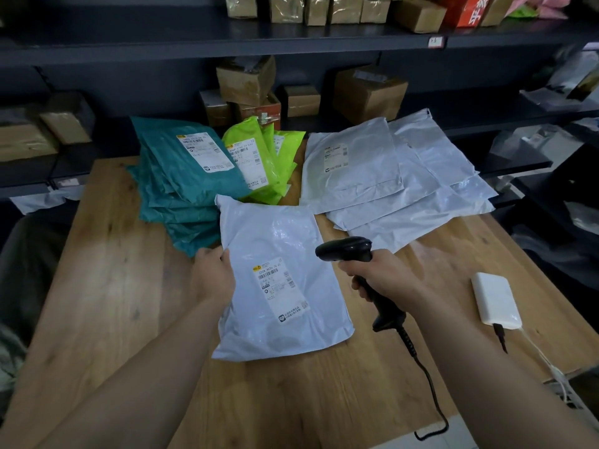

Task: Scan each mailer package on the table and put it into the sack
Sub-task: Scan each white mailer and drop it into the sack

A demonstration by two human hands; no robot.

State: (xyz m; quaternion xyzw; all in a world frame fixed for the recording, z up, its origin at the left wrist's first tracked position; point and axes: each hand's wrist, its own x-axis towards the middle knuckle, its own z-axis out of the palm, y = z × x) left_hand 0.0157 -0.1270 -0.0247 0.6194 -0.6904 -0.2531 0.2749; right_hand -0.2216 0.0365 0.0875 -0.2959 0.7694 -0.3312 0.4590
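Note:
A white mailer [278, 241] with a printed label lies tilted over the middle of the wooden table [107, 286]. My left hand [212, 277] grips its left edge. My right hand [385, 277] holds a black barcode scanner [348, 249] by the handle, its head just right of the mailer's label. Behind lie a stack of teal mailers [181, 176], some bright green mailers [259, 163] and a spread of white mailers [389, 176]. A dark sack [29, 254] hangs off the table's left edge.
A white power bank [496, 299] with cables lies at the table's right edge. The scanner's coiled cable [431, 393] trails to the front edge. Dark shelves with cardboard boxes [369, 92] run behind the table.

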